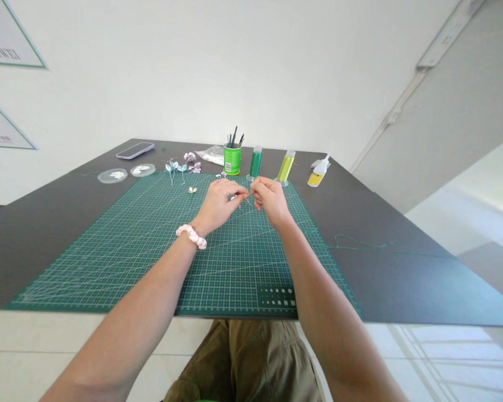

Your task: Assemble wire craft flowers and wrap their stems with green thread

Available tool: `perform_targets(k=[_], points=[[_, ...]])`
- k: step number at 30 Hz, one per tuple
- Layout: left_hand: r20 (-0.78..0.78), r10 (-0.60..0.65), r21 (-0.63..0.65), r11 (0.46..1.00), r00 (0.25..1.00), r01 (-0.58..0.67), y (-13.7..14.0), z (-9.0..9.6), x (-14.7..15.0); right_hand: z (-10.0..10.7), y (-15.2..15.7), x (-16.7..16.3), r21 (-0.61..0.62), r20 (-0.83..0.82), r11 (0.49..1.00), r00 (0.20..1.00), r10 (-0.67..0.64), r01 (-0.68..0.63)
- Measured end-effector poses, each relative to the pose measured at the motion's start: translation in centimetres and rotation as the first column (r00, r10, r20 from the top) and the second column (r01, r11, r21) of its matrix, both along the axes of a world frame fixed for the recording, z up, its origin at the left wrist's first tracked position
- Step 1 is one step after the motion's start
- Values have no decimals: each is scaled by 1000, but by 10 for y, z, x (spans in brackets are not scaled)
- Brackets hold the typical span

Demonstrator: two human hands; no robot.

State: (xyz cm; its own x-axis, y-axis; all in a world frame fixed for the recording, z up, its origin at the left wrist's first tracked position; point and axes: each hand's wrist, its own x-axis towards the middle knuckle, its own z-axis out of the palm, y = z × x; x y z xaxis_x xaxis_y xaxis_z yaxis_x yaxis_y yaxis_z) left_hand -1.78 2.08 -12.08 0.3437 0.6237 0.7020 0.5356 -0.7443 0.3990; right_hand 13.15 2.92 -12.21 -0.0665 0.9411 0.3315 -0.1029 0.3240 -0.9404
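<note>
A: Location of the small pale piece?

B: Between thumb and forefinger of the left hand, just behind the fingertips. Partly hidden by the hand; too small to identify further. Above the green cutting mat, near its far edge.

A: Condition of the left fingers?

B: Thumb and forefinger brought together, with no visible gap at the tips. Grasping the small pale piece; exact point of contact hidden. Thin wire visible just beside the tips, slanting down toward the right hand.

A: Condition of the right fingers?

B: Curled inward and drawn together. Facing the left fingertips, near but apart. Contents of the grasp: cannot tell.

A: Items around the hands?

B: Beyond, on the dark surface: green pot with tools upright inside. Next, toward the right: dark green tube, yellow-green tube, glue bottle. On the mat, left of the hands: cream flower. Farther left: blue flowers, two clear dishes, phone.
</note>
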Motion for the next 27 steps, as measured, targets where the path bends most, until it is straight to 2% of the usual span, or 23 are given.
perform_targets(k=[7,15,27], points=[[93,10,-52,999,996,-5,-4,3,0,2,-3,-3,-111,1,992,998,62,-61],[170,52,-100,994,984,-35,-2,1,0,3,-6,-5,-173,21,980,994,103,-98],[305,157,-225,970,939,-89,-3,3,1,2,-7,-8,-153,20,975,986,165,-160]])
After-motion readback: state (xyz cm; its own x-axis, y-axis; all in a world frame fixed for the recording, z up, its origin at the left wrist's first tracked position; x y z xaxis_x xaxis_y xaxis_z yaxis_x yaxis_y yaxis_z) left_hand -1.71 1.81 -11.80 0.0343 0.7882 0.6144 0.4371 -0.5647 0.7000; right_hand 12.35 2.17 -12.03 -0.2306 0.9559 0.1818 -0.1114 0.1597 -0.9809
